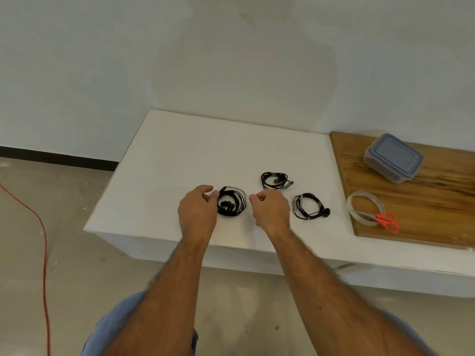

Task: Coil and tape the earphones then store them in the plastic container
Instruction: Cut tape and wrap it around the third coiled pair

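Note:
Three coiled black earphones lie on the white table [180, 155]: a left coil [232, 204], a back coil [274, 180] and a right coil [309, 206]. My left hand [198, 211] is at the left coil's left edge, thumb and forefinger pinching the cable by its plug. Just right of that coil hovers my right hand [271, 209], fingers loosely curled with nothing visible in them. The clear plastic container [393, 156], its grey lid on, stands on the wooden board [424, 201] at the right.
A roll of clear tape [365, 208] and orange-handled scissors [385, 220] lie on the board's near part. An orange cable [43, 240] runs across the floor at the left. A wall stands behind the table.

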Demonstrator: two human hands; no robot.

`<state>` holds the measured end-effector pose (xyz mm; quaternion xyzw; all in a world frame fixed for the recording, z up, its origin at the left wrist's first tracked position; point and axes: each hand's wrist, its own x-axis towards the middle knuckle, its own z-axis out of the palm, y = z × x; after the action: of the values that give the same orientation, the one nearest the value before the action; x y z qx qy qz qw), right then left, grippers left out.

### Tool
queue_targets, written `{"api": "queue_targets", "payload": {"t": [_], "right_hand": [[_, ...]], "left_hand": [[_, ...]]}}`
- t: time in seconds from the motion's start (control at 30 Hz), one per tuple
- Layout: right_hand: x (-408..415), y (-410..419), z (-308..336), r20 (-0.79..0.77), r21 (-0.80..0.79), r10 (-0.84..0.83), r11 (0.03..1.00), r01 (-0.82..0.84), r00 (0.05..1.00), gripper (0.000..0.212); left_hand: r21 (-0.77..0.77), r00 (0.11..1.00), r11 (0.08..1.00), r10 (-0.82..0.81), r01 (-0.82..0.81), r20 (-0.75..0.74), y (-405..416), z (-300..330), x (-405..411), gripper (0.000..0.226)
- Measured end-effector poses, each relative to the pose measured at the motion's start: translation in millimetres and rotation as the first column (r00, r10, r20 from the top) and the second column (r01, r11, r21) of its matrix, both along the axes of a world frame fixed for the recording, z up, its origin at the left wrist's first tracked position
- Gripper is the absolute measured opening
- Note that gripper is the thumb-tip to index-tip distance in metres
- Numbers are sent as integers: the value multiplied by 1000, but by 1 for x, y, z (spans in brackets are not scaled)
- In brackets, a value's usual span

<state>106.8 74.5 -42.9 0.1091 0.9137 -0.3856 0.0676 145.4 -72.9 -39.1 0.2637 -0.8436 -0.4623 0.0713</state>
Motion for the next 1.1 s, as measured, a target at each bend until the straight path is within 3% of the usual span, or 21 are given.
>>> {"api": "queue_targets", "payload": {"t": [0.13,0.3,0.47,0.67,0.77,0.97,1.1], "right_hand": [[9,14,6,-13,-40,27,999,-27,1000,26],[23,49,25,-80,-123,67,989,-77,995,11],[22,128,53,-157,-42,69,996,-77,985,9],[12,252,65,-192,129,-85,985,111,978,15],[10,289,55,-138,64,-145,986,155,980,19],[5,305,33,-91,-16,-82,997,81,992,40],[-4,302,28,-92,-12,-34,999,33,995,32]], "left_hand": [[-65,998,997,-31,27,-55,9,9,9,27],[-146,989,983,-125,113,-82,27,19,30,22],[-213,955,941,-285,263,-77,65,26,45,21],[-131,886,883,-460,450,-54,148,41,38,16],[-57,847,846,-531,530,-22,199,40,17,20],[66,854,856,-517,513,59,264,20,-22,35],[66,870,878,-478,474,122,278,8,-37,43]]}}
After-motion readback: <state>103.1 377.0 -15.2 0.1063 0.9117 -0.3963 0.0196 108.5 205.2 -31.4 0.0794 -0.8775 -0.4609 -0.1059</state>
